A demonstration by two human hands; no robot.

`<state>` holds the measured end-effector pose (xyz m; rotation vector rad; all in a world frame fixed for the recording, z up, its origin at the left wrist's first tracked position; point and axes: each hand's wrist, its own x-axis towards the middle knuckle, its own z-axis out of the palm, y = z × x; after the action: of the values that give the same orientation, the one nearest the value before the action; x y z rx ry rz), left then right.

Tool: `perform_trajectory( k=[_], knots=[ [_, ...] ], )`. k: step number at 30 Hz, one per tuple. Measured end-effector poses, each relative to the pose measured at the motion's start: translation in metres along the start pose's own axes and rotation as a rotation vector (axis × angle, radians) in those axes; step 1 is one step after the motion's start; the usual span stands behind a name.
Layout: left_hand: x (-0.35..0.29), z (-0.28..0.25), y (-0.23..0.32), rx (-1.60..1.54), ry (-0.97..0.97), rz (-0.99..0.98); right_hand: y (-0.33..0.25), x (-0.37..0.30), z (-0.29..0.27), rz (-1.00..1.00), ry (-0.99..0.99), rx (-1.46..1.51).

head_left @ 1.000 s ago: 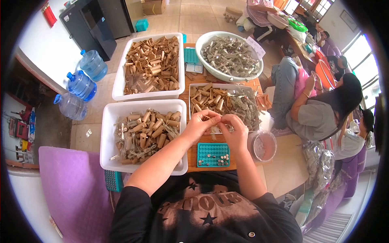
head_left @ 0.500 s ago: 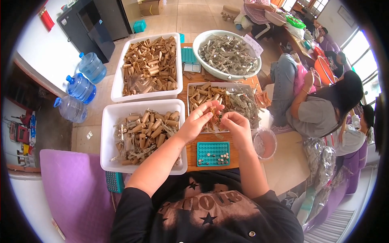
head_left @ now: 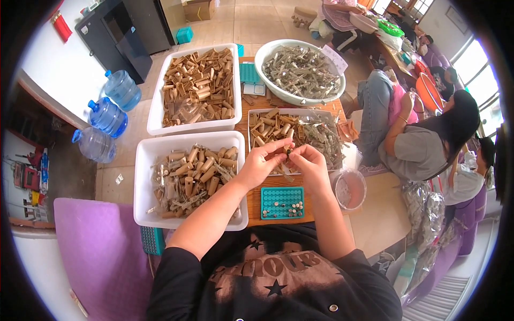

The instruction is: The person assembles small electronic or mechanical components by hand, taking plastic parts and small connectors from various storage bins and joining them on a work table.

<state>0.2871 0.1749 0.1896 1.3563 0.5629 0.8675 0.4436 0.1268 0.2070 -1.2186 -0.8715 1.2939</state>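
Note:
My left hand (head_left: 263, 163) and my right hand (head_left: 310, 165) meet over the near edge of a shallow white box (head_left: 256, 113). Fingertips of both hands are pinched together around a small brown and dark piece (head_left: 289, 152), too small to tell its exact kind. The box holds brown tubes (head_left: 270, 124) on its left and clear-wrapped, greyish bundles (head_left: 323, 140) on its right. Just below my hands lies a teal tray (head_left: 282, 196) with rows of round pits and several small whitish and dark round pieces.
To the left stand two white tubs (head_left: 137, 214) (head_left: 155, 115) of brown tubes. A round white basin (head_left: 262, 75) of greyish bundles is at the far side. A clear plastic bucket (head_left: 349, 191) is beside my right forearm. Another person (head_left: 415, 144) sits at the right.
My hands have come closer together, and my left fingers have closed down onto the small piece. The clear bucket has shifted slightly.

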Motion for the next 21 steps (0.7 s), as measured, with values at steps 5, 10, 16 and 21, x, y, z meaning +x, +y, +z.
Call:
perform_trajectory(
  k=[5,10,16,21],
  knots=[
    [0.0,-0.002,-0.005,-0.202,0.009,-0.075,0.01,0.005,-0.009,0.043,-0.105,0.181],
    [-0.001,-0.005,-0.007,-0.437,-0.044,-0.11,0.002,0.0,-0.003,0.164,-0.232,0.403],
    [-0.002,-0.001,0.003,-0.596,-0.051,-0.255,0.008,0.003,-0.003,0.038,-0.214,0.349],
    [-0.001,0.0,0.005,-0.623,-0.083,-0.252,0.005,0.001,0.0,0.051,-0.167,0.301]
  ],
)
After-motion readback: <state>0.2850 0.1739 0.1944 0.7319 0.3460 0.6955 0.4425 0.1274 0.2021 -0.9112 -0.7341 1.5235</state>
